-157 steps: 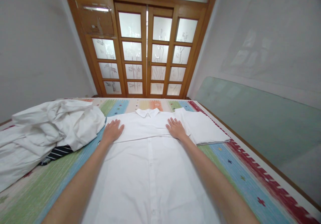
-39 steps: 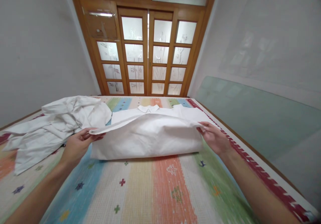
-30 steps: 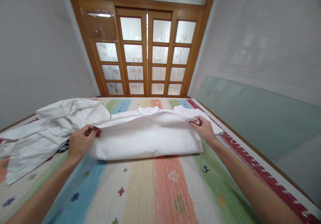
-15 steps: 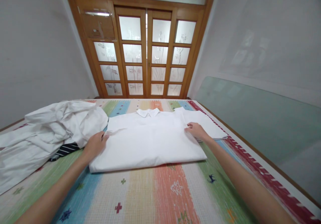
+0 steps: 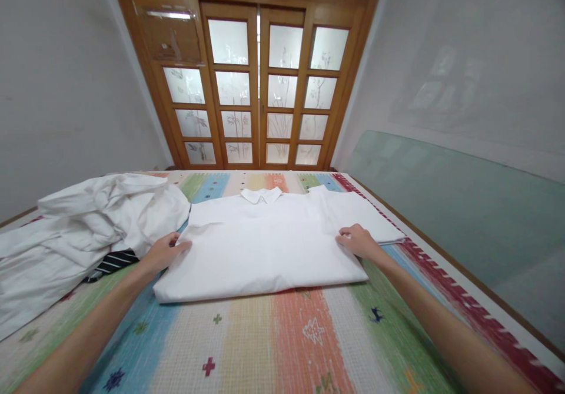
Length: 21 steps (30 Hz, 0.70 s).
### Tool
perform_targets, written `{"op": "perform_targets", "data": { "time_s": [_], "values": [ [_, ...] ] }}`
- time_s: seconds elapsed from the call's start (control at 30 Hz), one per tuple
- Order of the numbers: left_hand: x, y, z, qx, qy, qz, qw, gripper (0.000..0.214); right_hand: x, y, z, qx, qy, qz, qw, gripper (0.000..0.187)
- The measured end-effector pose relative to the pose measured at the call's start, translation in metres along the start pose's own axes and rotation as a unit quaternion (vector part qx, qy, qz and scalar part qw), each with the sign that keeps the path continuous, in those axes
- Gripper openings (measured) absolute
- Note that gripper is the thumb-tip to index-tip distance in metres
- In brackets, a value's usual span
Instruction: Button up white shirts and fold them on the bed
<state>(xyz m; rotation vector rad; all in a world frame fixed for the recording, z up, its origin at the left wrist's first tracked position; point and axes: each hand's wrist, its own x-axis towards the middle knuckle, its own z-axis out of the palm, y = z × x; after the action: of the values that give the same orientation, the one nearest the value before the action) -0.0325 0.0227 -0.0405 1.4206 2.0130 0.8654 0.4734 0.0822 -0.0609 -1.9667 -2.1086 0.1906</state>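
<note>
A white collared shirt [image 5: 265,247] lies on the striped mat [image 5: 282,335], its lower half folded up over the chest and its collar [image 5: 261,195] at the far end. My left hand [image 5: 163,251] is on the shirt's left edge, fingers curled around the cloth. At the right edge, my right hand [image 5: 357,242] has its fingers bent and pinches the fold. Both forearms reach in from the near corners.
A crumpled pile of white clothes [image 5: 88,223] lies at the left, with a dark striped garment [image 5: 110,262] under it. A folded white piece [image 5: 375,220] sits beside the shirt's right side. Wooden glazed doors [image 5: 260,88] stand behind; a glass sheet [image 5: 463,217] leans on the right wall.
Both hands carried the shirt's bottom hem up and away, laid it over the chest, then slid back toward me along the side edges. The shirt now lies flat and folded.
</note>
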Motion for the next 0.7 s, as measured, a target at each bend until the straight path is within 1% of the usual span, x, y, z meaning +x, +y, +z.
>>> {"op": "perform_targets", "data": {
  "time_s": [0.13,0.23,0.37,0.43,0.5,0.6,0.7],
  "values": [
    [-0.008,0.007,-0.003,-0.1,-0.044,-0.024,0.994,0.044,-0.007,0.001,-0.004,0.045,-0.012,-0.024,0.999,0.021],
    [-0.016,0.012,-0.008,-0.156,-0.072,-0.049,0.984,0.044,-0.017,0.001,-0.008,0.056,-0.034,-0.022,0.998,0.019],
    [-0.024,0.01,-0.013,-0.152,-0.052,-0.09,0.983,0.049,-0.034,0.001,-0.009,0.08,-0.082,-0.018,0.993,0.02],
    [-0.028,0.007,-0.015,-0.135,-0.056,-0.098,0.984,0.051,-0.043,0.002,-0.01,0.092,-0.077,-0.017,0.993,0.02],
    [-0.034,0.005,-0.017,-0.12,-0.082,-0.093,0.985,0.05,-0.051,0.001,-0.011,0.108,-0.056,-0.016,0.992,0.018],
    [-0.045,0.005,-0.021,-0.104,-0.114,-0.066,0.986,0.048,-0.061,-0.002,-0.012,0.185,-0.043,-0.034,0.981,0.021],
    [-0.053,0.005,-0.022,-0.08,-0.112,-0.017,0.99,0.05,-0.066,-0.005,-0.01,0.24,-0.035,-0.045,0.969,0.027]
  ]
}}
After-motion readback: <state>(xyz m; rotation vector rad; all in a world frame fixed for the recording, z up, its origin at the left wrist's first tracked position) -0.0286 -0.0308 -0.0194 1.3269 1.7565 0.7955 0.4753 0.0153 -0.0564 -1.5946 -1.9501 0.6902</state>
